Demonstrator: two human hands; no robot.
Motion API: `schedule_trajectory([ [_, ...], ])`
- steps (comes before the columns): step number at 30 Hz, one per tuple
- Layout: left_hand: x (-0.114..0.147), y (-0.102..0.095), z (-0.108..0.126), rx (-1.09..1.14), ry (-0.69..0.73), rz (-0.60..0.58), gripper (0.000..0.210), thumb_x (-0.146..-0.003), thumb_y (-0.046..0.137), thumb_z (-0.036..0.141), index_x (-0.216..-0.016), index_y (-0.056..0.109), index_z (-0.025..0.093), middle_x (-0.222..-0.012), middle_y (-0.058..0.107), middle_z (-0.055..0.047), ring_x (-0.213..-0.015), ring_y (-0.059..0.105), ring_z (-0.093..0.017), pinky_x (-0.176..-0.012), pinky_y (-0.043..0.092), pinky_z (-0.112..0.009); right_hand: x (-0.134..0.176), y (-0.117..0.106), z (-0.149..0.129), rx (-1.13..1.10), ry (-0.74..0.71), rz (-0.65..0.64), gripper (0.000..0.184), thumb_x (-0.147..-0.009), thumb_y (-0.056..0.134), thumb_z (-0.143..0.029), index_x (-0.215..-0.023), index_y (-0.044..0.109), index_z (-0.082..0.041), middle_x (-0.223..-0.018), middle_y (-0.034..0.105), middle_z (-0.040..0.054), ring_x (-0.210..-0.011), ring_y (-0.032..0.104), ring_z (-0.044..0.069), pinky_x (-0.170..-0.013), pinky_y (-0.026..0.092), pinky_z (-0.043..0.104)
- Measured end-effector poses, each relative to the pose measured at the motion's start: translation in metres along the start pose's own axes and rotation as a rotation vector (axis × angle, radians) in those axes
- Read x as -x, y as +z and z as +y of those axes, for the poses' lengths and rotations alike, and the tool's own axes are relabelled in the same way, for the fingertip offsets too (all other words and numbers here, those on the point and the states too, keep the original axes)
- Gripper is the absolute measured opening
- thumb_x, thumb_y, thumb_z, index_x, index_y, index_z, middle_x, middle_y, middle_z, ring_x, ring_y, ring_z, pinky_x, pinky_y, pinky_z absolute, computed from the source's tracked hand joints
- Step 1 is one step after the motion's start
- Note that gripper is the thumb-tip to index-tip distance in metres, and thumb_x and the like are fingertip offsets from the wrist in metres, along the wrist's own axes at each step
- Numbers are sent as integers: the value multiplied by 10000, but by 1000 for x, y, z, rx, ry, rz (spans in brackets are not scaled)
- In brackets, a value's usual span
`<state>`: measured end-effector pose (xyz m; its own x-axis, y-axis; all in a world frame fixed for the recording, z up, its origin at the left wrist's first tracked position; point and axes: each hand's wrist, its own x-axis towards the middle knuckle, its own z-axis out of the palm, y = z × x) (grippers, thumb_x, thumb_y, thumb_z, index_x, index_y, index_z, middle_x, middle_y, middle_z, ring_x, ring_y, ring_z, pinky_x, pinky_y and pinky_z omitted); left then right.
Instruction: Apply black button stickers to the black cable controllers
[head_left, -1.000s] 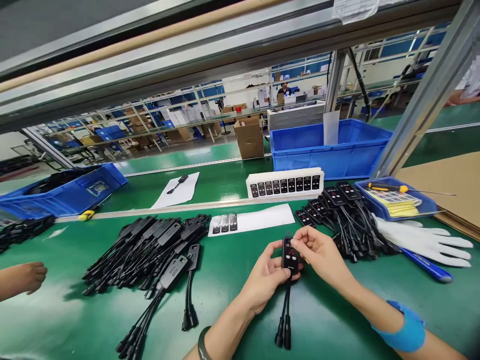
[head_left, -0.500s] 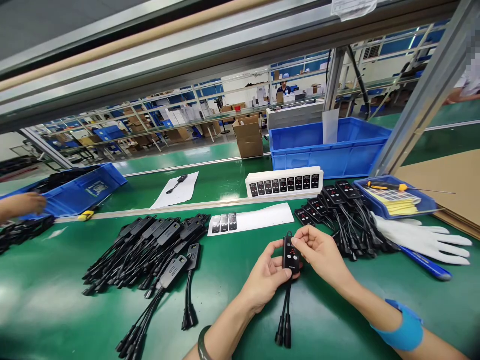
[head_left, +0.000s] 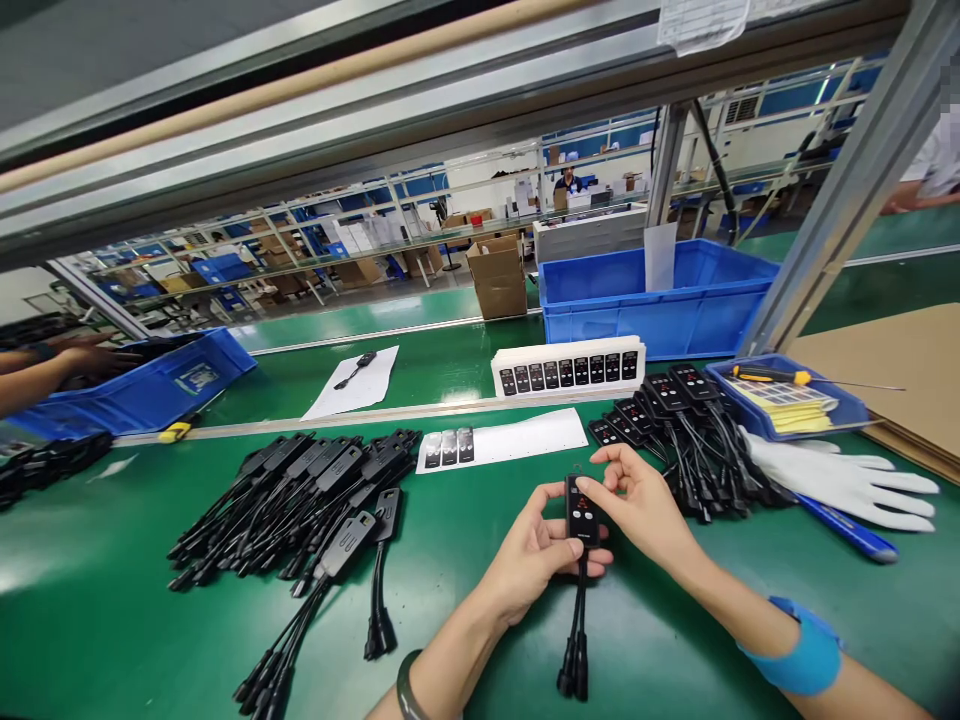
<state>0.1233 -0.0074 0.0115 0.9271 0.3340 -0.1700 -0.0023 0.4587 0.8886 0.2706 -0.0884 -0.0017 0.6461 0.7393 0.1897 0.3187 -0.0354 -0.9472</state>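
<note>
Both hands, left hand [head_left: 534,556] and right hand [head_left: 643,497], pinch a flat, glossy black controller [head_left: 580,511].

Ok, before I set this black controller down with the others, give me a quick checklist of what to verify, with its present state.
1. Controller held in both hands, left hand and right hand: ok.
2. Button face turned up: ok.
3. Label lying flat, no bubbles: cannot tell.
4. Two cable ends hang free, untangled: ok.
5. Finished pile within right-hand reach: ok.
6. White glove apart from that pile: not ok, it touches the cables.
</note>
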Motion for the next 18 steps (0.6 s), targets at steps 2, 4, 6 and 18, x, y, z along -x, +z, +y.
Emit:
schedule_trajectory([
  [2, -2, -1, 1, 37, 0, 12, 521, -725, 669, 205, -1161, 387, 164, -965, 681, -140, -803, 689, -247, -781, 523, -415, 0, 2, 3, 5, 0, -62, 300, -778, 624, -410, -981, 524, -214, -651, 427, -59, -581, 488, 138, -541, 450, 256],
  [4, -4, -2, 1, 70, -1, 40, 430, -746, 610, 230, -1114, 401, 158, -906, 693, -132, -755, 694, -253, -732, 536, -408, 2, 6, 5, -4, -13, -150, 380, -774, 617, -402, -1084, 515, -208, -710, 469, -36, -628, 520, 155, -568, 478, 274],
  [6, -6, -4, 1, 86, 14, 77, 341, -784, 547, 274, -1075, 413, 159, -873, 695, -124, -717, 694, -249, -658, 542, -368, 7, 12, 6, 9, -46, -213, 511, -752, 631, -371, -1209, 479, -200, -830, 545, 11, -714, 564, 184, -637, 507, 313],
  [18, -9, -3, -5, -112, 130, 177, 407, -829, 568, 455, -1061, 371, 185, -781, 682, -44, -610, 677, -182, -523, 504, -243, 14, 16, 4, -63, -141, -263, 479, -914, 438, -355, -1367, 418, -202, -1140, 600, 89, -1009, 582, 227, -899, 468, 391],
])
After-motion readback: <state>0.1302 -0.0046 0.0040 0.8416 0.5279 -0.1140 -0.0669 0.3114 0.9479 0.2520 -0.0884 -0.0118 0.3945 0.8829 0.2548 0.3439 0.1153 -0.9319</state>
